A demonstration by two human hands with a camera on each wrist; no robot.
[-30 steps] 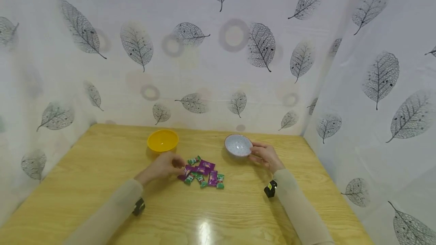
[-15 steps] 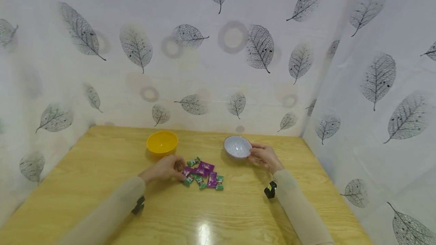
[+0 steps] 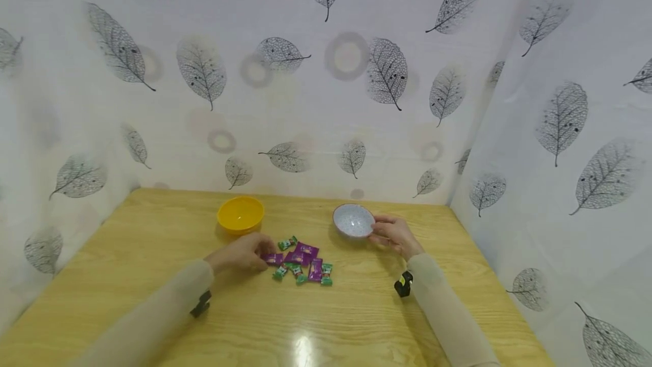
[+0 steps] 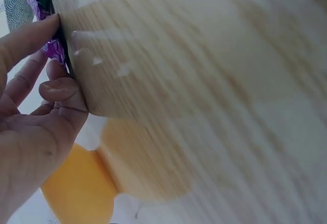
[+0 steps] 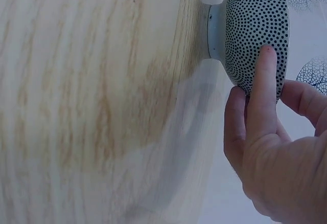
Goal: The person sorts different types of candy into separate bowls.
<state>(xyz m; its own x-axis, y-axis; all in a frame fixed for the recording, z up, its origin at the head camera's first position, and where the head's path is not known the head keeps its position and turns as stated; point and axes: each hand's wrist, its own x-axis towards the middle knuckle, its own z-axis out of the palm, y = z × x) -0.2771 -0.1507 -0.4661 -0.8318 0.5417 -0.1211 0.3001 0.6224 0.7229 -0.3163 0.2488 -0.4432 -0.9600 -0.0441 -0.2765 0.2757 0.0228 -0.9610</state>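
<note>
My left hand [image 3: 243, 252] is at the left side of a small heap of candies, its fingers curled at one purple-wrapped candy [image 3: 275, 259]. In the left wrist view, that purple wrapper [image 4: 56, 50] shows between the fingertips, partly hidden by them. Several other purple candies [image 3: 307, 250] and green candies [image 3: 298, 274] lie flat in the heap. At the right, my right hand [image 3: 398, 236] grips the rim of a pale speckled bowl [image 3: 353, 221], thumb on one side and fingers on the other. Black dots cover the bowl's outside [image 5: 255, 29]; it stands upright on its foot.
A yellow bowl [image 3: 241, 215] stands upright behind my left hand, near the back of the wooden table [image 3: 356, 321]. White curtains with a leaf print [image 3: 285, 101] enclose the back and sides of the table.
My left hand has closed in on the purple candy at the heap's left edge, which has turned and shifted slightly left. The right hand keeps its hold on the speckled bowl.
</note>
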